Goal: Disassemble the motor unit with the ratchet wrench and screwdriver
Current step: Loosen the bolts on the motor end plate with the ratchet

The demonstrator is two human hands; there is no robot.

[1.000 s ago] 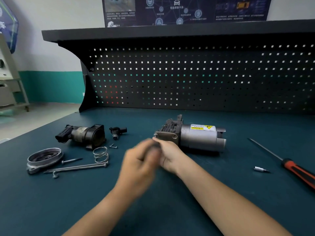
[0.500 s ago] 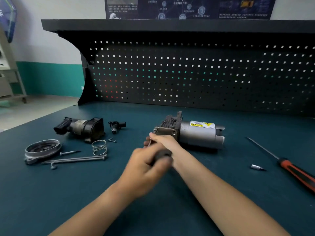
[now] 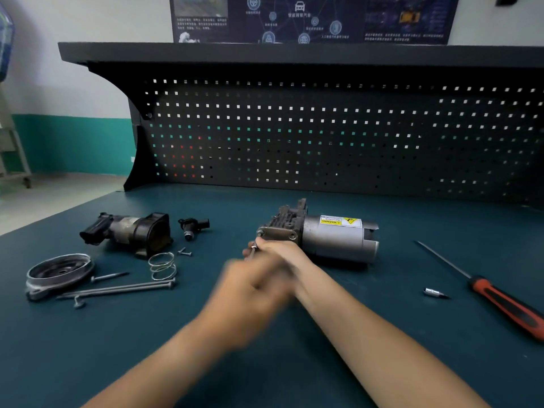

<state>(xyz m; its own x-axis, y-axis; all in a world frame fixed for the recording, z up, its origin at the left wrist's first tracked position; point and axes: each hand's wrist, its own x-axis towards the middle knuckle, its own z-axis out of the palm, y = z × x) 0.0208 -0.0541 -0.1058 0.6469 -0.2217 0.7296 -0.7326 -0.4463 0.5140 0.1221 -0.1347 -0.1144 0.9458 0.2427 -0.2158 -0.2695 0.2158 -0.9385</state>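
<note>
Your tabletop carries the motor unit lying on its side at the middle, with the grey can to the right and the bracket end to the left (yellow warning label up). The screwdriver lies well apart at the right. Your right hand sits just before the bracket end, fingers curled round the ratchet wrench. Your left hand is just beside it, too blurred to tell its grip. A small bit lies near the screwdriver.
</note>
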